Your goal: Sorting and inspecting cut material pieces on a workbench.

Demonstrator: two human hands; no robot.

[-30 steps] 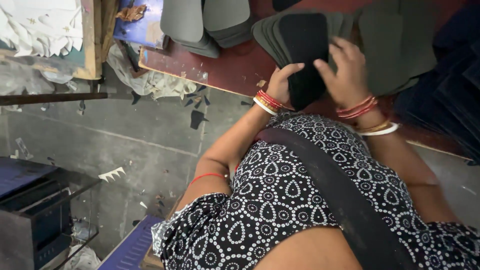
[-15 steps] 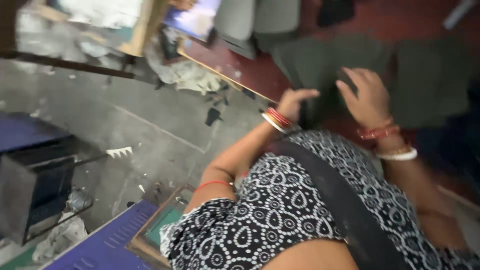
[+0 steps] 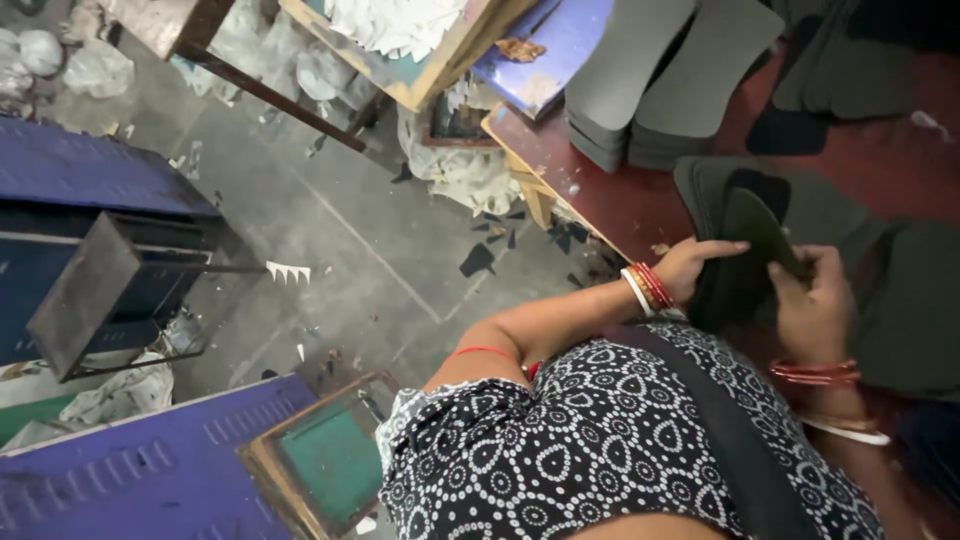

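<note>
Head view: both hands work a dark sole-shaped foam piece held over the near edge of the red-brown counter. Left hand closes its grip on the piece's left edge, fingers on top; right hand pinches the right edge, thumb on top. Piece looks thin, light and bendy, probably soft foam or rubber, not fragile, likely not slippery; best held at the long edges near the middle so it doesn't flop. It sits on top of a fanned pile of dark grey sheets. Behind that pile, grey insole stacks stand on the counter. Left of the counter, offcut scraps lie on the concrete floor.
</note>
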